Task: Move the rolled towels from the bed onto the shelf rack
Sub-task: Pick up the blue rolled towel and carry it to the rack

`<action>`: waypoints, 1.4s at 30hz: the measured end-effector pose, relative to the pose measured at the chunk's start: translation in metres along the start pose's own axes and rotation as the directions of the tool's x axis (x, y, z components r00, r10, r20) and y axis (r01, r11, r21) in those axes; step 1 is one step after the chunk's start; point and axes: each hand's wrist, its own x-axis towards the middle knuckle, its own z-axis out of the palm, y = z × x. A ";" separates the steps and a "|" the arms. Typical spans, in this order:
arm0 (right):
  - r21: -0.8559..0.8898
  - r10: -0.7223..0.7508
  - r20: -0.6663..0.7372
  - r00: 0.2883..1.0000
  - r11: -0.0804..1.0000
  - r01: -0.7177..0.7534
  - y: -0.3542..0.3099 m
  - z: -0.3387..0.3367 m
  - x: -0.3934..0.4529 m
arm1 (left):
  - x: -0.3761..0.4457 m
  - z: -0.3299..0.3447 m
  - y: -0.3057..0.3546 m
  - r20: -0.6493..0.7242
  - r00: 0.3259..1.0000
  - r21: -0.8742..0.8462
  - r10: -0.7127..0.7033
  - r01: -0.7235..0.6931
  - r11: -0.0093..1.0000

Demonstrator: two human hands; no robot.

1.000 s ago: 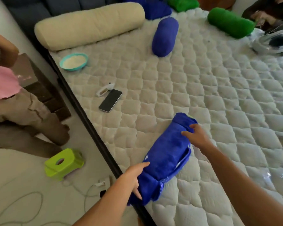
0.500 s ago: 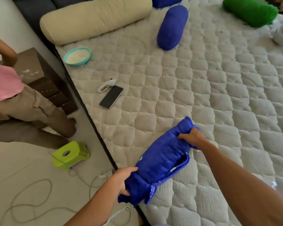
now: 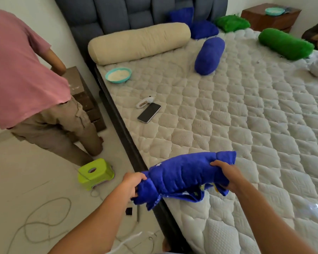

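Head view
Left hand (image 3: pixel 131 184): reaches in from the near left edge, forearm angled up and right; fingers clenched around the bunched left end of the blue rolled towel (image 3: pixel 184 176).
Right hand (image 3: pixel 226 174): comes in from the near right corner, forearm angled up and left; thumb on top and fingers wrapped under the towel's right end, grasping it.
Blue rolled towel, place: held between both hands over the near left edge of the bed (image 3: pixel 246 116), its left end past the dark bed frame and above the floor; whether its underside touches the mattress cannot be told.
Blue rolled towel, look: long, loosely rolled, lying roughly left to right with the right end a little higher; a loose flap hangs beneath, showing some yellow and white pattern.
Second blue roll (image 3: pixel 209 55): lies far on the bed, tight and smooth, well apart from the hands.
Green roll (image 3: pixel 284 44): far right on the bed; another green roll (image 3: pixel 231 23) sits by the headboard.
Cream bolster (image 3: pixel 140 42): far left, along the headboard.
Phone (image 3: pixel 149 113): dark, flat on the mattress near the left edge.
Bowl (image 3: pixel 118 75): teal, on the bed beside the bolster.
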 end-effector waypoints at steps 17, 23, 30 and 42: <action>0.110 -0.106 0.717 0.689 0.993 0.038 0.103 0.223 -0.325 | -0.188 -0.296 -0.274 -0.405 0.909 -0.796 0.098 -0.403 0.452; -0.099 0.043 0.865 0.500 0.991 0.087 0.185 0.292 -0.396 | -0.236 -0.378 -0.365 -0.498 0.867 -0.867 0.023 -0.498 -0.011; -0.288 0.197 0.948 0.250 0.865 0.412 0.270 0.381 -0.445 | -0.251 -0.483 -0.456 -0.607 0.774 -0.774 -0.178 -0.627 -0.087; -0.303 0.409 0.912 0.003 0.671 0.677 0.410 0.536 -0.558 | -0.251 -0.615 -0.564 -0.595 0.622 -0.666 -0.508 -0.736 -0.120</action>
